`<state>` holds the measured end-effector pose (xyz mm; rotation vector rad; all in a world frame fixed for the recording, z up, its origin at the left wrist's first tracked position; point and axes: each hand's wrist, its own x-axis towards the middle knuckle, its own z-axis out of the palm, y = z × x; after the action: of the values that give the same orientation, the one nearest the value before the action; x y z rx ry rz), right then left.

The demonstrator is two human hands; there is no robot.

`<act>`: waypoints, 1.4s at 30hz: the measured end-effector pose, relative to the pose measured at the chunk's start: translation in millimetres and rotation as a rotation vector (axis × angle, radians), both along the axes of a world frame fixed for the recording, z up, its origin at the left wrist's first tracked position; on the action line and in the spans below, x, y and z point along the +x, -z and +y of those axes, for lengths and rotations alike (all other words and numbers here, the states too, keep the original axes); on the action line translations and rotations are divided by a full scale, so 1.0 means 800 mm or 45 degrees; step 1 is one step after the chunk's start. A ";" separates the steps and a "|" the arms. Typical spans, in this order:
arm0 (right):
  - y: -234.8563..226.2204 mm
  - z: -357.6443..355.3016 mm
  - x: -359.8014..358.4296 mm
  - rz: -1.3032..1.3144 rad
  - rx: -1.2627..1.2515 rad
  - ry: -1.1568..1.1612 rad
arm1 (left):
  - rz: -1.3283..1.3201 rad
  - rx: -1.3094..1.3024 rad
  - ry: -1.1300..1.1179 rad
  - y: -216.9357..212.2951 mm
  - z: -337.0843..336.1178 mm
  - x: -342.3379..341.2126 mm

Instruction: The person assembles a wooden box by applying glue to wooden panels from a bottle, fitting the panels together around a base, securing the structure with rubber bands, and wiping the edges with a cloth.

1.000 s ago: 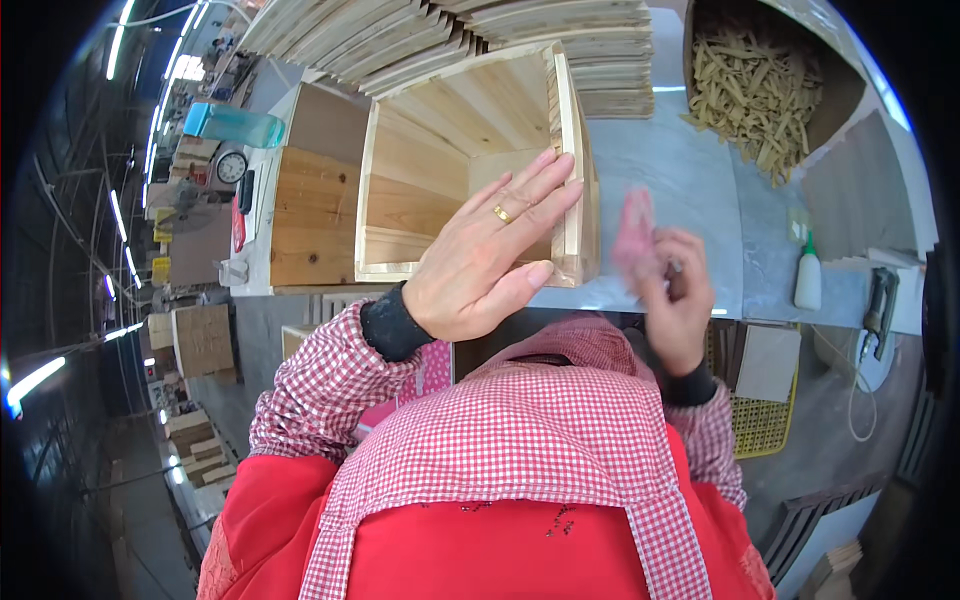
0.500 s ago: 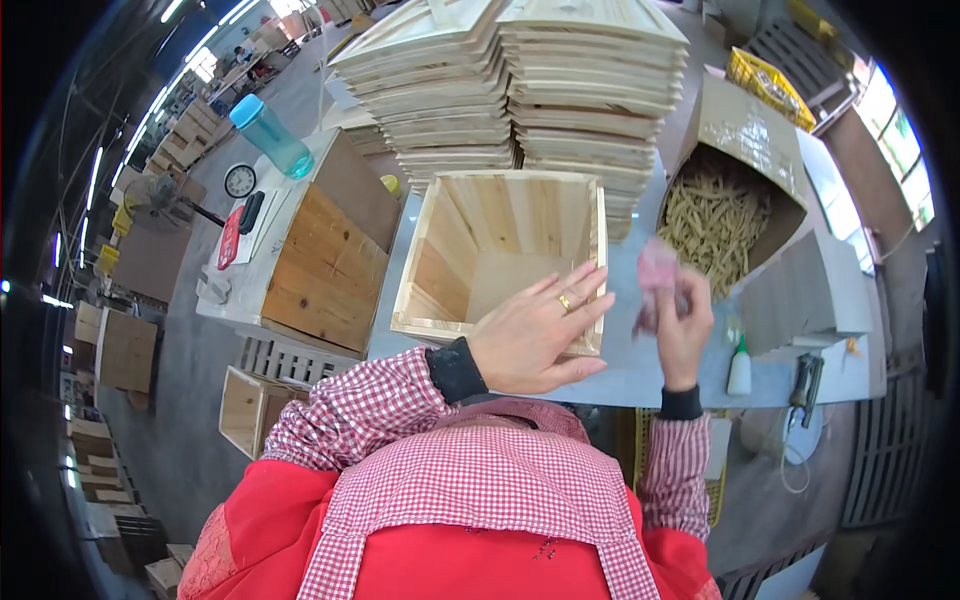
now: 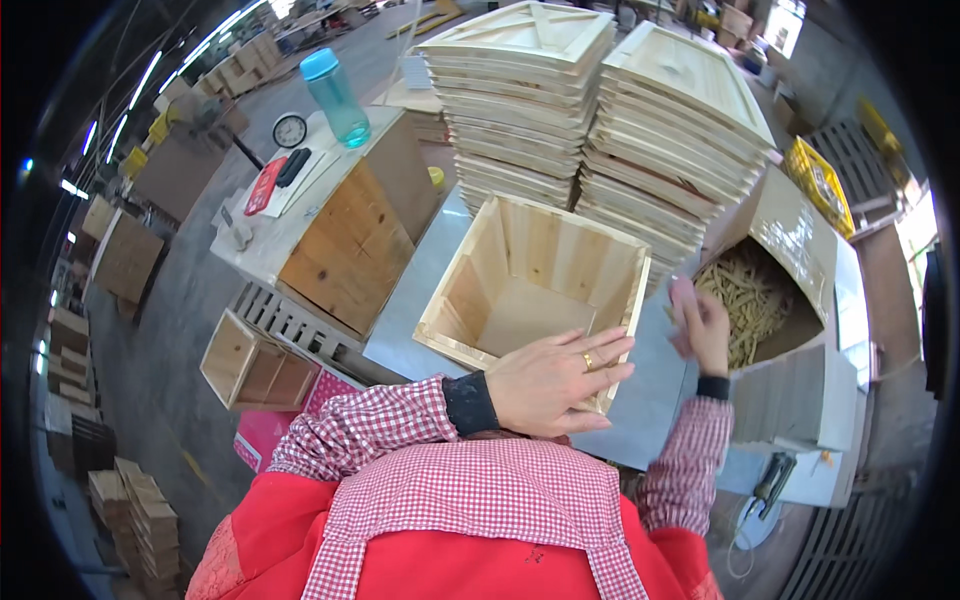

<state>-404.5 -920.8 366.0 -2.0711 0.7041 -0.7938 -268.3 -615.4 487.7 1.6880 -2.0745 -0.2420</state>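
Observation:
An open-topped wooden box (image 3: 560,250), pale and slatted inside, stands on the grey worktable (image 3: 640,400) in front of me. My left hand (image 3: 560,385), with a ring on one finger, rests flat on the near right corner of its rim, fingers stretched out. Just off the box's right side, my right hand (image 3: 708,330) pinches a small pink pad (image 3: 683,300), slightly blurred; its exact kind I cannot make out. A cardboard carton (image 3: 800,235) on its side, holding many thin wooden strips (image 3: 740,310), lies close beyond my right hand.
Two tall stacks of wooden panels (image 3: 520,110) stand behind the box. At left, a cabinet (image 3: 350,250) bears a blue bottle (image 3: 340,100), a round dial (image 3: 290,130) and a red object (image 3: 263,188). A grey stack of sheets (image 3: 790,400) and a dark tool (image 3: 772,480) lie at right.
The view has turned, so the box and stacks appear rotated and shifted right. My left hand stays on the box's rim. My right hand still holds the pink pad beside the box.

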 end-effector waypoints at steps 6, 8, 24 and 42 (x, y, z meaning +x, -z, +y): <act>0.119 -0.025 -0.155 0.764 0.031 0.257 | -0.055 0.046 0.016 -0.011 -0.015 -0.002; 0.130 -0.014 -0.145 0.646 -0.533 0.213 | -0.134 -0.103 -0.029 -0.018 -0.027 0.002; -0.041 0.056 0.136 -0.566 0.546 -0.142 | 0.013 -0.101 0.191 0.027 -0.132 0.002; -0.071 0.041 0.099 0.113 -0.355 0.034 | 0.272 -0.343 -0.182 -0.040 -0.069 0.071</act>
<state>-325.0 -887.6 422.4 -2.3639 0.7032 -0.8591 -211.2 -670.7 519.7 1.5640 -1.7375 -0.0876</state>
